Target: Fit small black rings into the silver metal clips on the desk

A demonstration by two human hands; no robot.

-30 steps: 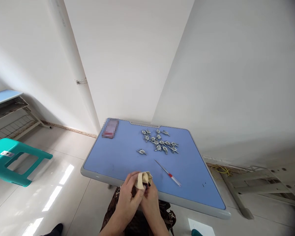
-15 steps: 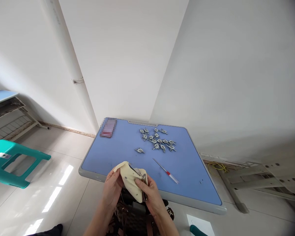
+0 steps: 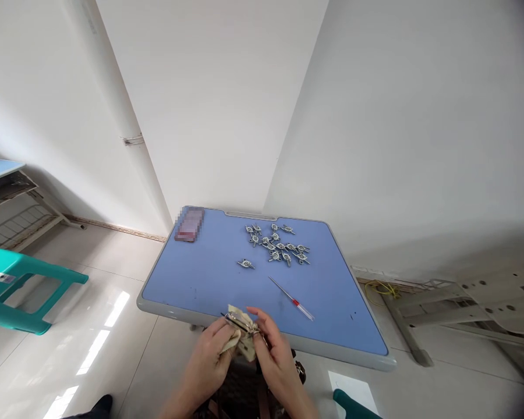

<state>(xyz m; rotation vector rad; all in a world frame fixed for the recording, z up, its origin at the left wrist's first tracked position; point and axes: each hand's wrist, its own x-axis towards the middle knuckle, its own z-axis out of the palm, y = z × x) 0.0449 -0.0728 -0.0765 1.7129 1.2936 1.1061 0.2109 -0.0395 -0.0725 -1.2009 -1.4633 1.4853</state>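
Note:
A small cream cloth pouch [image 3: 247, 348] with dark spots and a metal-looking part at its top is bunched between both hands at the table's front edge. My left hand [image 3: 216, 349] is closed on its left side. My right hand [image 3: 273, 349] pinches the right side, its index finger raised. Just beyond, a screwdriver [image 3: 303, 310] with a clear and red handle lies on the blue table [image 3: 192, 279]. Several small metal parts [image 3: 280, 247] lie in a cluster farther back, and a single metal part [image 3: 245, 264] sits apart, nearer the hands.
A pixelated phone-like object [image 3: 190, 224] lies at the table's back left corner. A green stool [image 3: 9, 297] stands on the left floor. Walls rise behind the table. At the right is a pale metal frame [image 3: 458, 320], near a yellow cord [image 3: 382, 289]. A dark bag is below the hands.
The cream pouch, spread out before, is now folded and bunched, with its metal-looking part facing up. My hands have come closer together. The view has shifted slightly.

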